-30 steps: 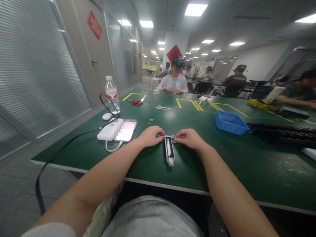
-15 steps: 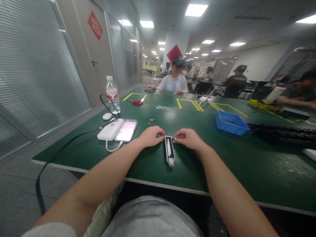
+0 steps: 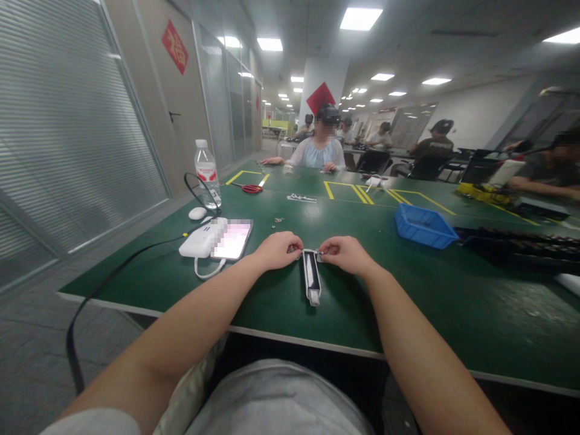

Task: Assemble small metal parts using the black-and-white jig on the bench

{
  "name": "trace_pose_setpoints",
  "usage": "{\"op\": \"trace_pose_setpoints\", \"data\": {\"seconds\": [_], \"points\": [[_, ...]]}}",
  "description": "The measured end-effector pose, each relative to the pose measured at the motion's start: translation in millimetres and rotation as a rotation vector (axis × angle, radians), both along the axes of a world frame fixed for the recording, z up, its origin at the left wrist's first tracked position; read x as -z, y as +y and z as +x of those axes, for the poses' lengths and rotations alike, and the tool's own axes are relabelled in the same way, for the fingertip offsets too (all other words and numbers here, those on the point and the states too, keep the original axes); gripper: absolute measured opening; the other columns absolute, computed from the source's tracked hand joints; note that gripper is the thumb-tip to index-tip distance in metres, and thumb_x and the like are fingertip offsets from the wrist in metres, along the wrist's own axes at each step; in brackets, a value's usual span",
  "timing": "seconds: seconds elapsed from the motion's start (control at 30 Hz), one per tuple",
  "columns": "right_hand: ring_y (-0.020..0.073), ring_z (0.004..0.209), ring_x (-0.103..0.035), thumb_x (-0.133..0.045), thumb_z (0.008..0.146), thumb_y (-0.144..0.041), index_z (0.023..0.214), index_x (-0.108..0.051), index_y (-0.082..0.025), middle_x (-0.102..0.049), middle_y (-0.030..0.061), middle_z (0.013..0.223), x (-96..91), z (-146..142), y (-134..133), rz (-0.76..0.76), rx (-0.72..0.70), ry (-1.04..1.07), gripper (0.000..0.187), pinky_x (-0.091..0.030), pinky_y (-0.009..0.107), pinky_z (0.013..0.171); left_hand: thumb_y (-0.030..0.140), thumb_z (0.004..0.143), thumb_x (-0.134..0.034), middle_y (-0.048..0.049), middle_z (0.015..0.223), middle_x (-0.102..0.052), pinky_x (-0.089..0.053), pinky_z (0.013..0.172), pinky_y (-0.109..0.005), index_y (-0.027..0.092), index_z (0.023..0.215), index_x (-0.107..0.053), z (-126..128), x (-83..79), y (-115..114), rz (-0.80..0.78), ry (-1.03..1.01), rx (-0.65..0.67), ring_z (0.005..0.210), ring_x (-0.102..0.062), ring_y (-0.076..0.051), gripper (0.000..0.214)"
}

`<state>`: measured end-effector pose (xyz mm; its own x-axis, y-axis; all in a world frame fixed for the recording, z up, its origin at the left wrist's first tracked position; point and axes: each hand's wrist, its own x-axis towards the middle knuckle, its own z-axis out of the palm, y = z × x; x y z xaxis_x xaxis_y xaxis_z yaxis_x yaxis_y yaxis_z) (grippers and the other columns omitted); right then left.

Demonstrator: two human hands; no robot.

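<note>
A long, narrow piece with a white rim and dark inside [image 3: 312, 272] lies on the green table, with a pale tab at its near end. At its far end, a thin light bar runs across between my two hands. My left hand [image 3: 280, 249] is closed in a pinch at the bar's left end, where small silvery bits show by the fingertips. On the opposite side, my right hand [image 3: 348, 254] pinches a small silvery metal part beside the piece's corner. The fingers partly cover what each hand holds.
Left of my hands lie a phone [image 3: 232, 240] and a white cabled device [image 3: 199, 237], with a water bottle [image 3: 207, 175] behind. Small metal bits [image 3: 278, 220] lie ahead. A blue bin [image 3: 425, 226] stands at right. Another person sits across the table.
My hands and the white-rimmed piece stay practically where they were. Across the table, the other person's hands have shifted slightly.
</note>
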<state>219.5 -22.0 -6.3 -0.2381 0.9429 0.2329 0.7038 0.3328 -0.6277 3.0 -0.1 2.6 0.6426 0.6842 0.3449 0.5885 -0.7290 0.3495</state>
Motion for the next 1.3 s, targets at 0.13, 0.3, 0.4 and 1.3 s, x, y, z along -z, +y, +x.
{"op": "trace_pose_setpoints", "data": {"seconds": [0.13, 0.3, 0.4, 1.3], "points": [[0.0082, 0.049, -0.051, -0.066, 0.063, -0.022, 0.075, -0.07, -0.015, -0.063, 0.0, 0.059, -0.3, -0.2, -0.6, -0.012, 0.014, 0.013, 0.015, -0.041, 0.02, 0.049, 0.021, 0.077, -0.054, -0.0043, 0.082, -0.063, -0.044, 0.07, -0.025, 0.016, 0.087, -0.067, 0.1, -0.5, -0.7, 0.004, 0.01, -0.007, 0.076, -0.057, -0.015, 0.017], [0.0086, 0.052, -0.052, -0.067, 0.063, -0.024, 0.078, -0.071, -0.015, -0.064, 0.0009, 0.063, -3.7, -0.9, -1.9, -0.03, 0.039, -0.019, 0.018, -0.043, 0.021, 0.052, 0.022, 0.077, -0.054, -0.0044, 0.082, -0.063, -0.044, 0.072, -0.025, 0.017, 0.087, -0.067, -0.2, 0.1, 0.0, 0.002, 0.012, -0.003, 0.077, -0.056, -0.016, 0.017], [0.0089, 0.052, -0.052, -0.068, 0.062, -0.024, 0.077, -0.071, -0.015, -0.064, 0.001, 0.063, -4.3, -1.0, -1.7, -0.007, 0.048, -0.037, 0.018, -0.043, 0.021, 0.052, 0.023, 0.078, -0.054, -0.0044, 0.083, -0.063, -0.044, 0.071, -0.025, 0.017, 0.087, -0.067, -0.3, 0.4, 0.6, 0.003, 0.015, -0.003, 0.077, -0.056, -0.016, 0.017], [0.0098, 0.06, -0.06, -0.06, 0.068, -0.013, 0.082, -0.067, -0.013, -0.067, 0.0029, 0.069, 8.6, 3.3, 6.9, -0.132, 0.004, 0.225, 0.016, -0.049, 0.02, 0.059, 0.021, 0.078, -0.055, -0.0037, 0.084, -0.063, -0.045, 0.071, -0.023, 0.017, 0.087, -0.067, 0.0, -0.6, -0.9, 0.014, 0.034, -0.006, 0.078, -0.057, -0.014, 0.016]]}}
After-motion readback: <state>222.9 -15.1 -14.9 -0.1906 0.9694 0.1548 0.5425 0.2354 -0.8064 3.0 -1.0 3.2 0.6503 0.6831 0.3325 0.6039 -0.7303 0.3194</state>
